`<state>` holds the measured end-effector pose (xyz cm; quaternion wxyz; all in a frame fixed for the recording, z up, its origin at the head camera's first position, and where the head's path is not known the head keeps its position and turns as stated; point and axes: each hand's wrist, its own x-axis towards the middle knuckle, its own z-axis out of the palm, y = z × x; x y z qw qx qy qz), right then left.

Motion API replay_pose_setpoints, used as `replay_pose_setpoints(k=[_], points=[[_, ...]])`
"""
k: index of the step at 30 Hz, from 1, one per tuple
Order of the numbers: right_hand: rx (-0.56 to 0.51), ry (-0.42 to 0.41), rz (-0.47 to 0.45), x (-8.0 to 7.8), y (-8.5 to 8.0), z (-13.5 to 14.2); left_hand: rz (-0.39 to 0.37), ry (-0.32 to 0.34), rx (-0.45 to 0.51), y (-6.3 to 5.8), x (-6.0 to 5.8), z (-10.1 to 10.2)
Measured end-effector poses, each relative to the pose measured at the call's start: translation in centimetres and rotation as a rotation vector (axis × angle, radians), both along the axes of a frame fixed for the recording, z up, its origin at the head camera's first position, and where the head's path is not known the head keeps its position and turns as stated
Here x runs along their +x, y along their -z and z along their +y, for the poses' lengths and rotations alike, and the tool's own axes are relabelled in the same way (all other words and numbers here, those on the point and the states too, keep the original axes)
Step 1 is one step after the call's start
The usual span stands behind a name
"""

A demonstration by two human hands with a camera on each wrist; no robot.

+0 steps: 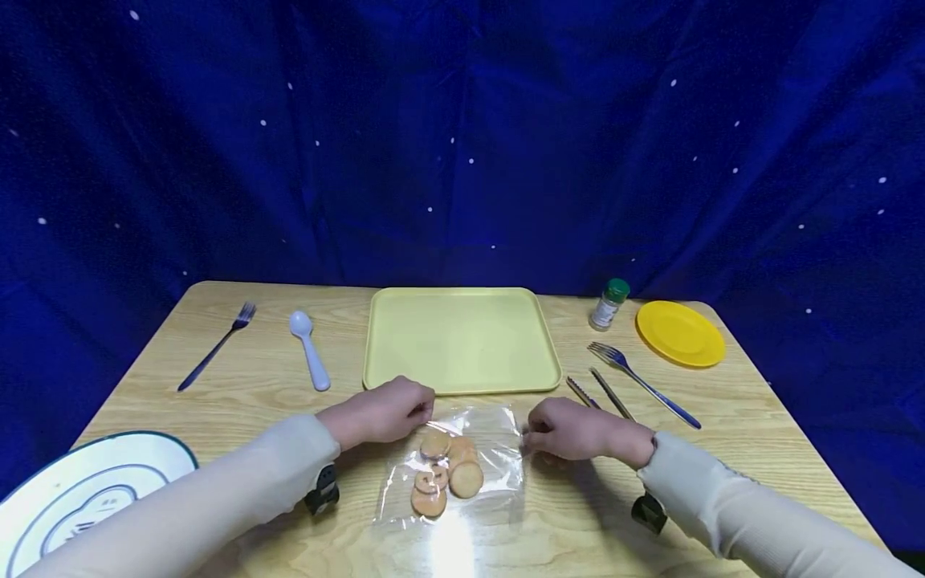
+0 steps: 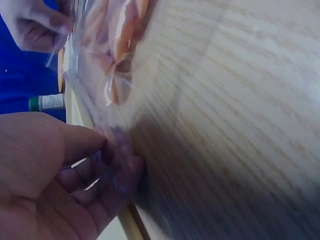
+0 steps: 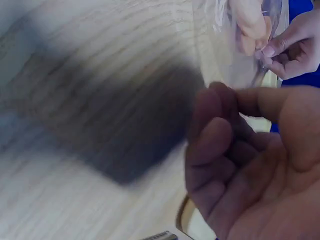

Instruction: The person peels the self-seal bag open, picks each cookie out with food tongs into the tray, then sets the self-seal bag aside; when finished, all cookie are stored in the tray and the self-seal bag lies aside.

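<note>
A clear plastic bag (image 1: 499, 474) lies on the table in front of the tray, with several round tan biscuits (image 1: 466, 479) inside. One biscuit has cut-out holes like a face. My left hand (image 1: 396, 411) pinches the bag's upper left corner between thumb and fingers; the left wrist view shows the film (image 2: 116, 137) bunched there. At the bag's right edge, my right hand (image 1: 571, 428) pinches the film with thumb and forefinger. In the right wrist view its other fingers (image 3: 212, 142) are curled, and the pinched edge is mostly hidden behind them.
A pale yellow tray (image 1: 462, 341) stands behind the bag. Left are a fork (image 1: 217, 347), a light blue spoon (image 1: 311, 351) and a large white plate (image 1: 155, 457). Right are a fork (image 1: 646, 387), two slim metal utensils (image 1: 613, 393), a green-lidded shaker (image 1: 607, 307) and a yellow plate (image 1: 681, 333).
</note>
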<state>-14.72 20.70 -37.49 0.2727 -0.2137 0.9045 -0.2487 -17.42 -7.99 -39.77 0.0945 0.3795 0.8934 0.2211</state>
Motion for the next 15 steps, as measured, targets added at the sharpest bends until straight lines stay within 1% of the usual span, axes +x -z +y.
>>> replay_pose_setpoints(k=[3,5,7,9,11,13,15], points=[[-0.015,0.065,-0.032,0.3,0.2,-0.1,0.007,-0.022,-0.01,0.1,0.0,0.2],[-0.026,0.115,-0.086,0.8,0.4,-0.4,0.011,-0.038,-0.019,0.3,-0.1,0.2],[-0.029,0.15,-0.131,1.3,0.7,-0.6,0.005,-0.049,-0.023,0.3,-0.1,0.3],[-0.036,0.171,-0.157,1.7,0.9,-0.8,0.005,-0.053,-0.025,0.3,-0.1,0.3],[-0.052,0.173,-0.161,1.9,1.0,-0.9,0.009,-0.051,-0.024,0.4,-0.1,0.3],[-0.062,0.151,-0.168,1.8,1.0,-0.8,0.013,-0.05,-0.023,0.4,-0.1,0.3],[-0.069,0.125,-0.199,1.6,0.9,-0.4,0.018,-0.048,-0.024,0.4,-0.1,0.3]])
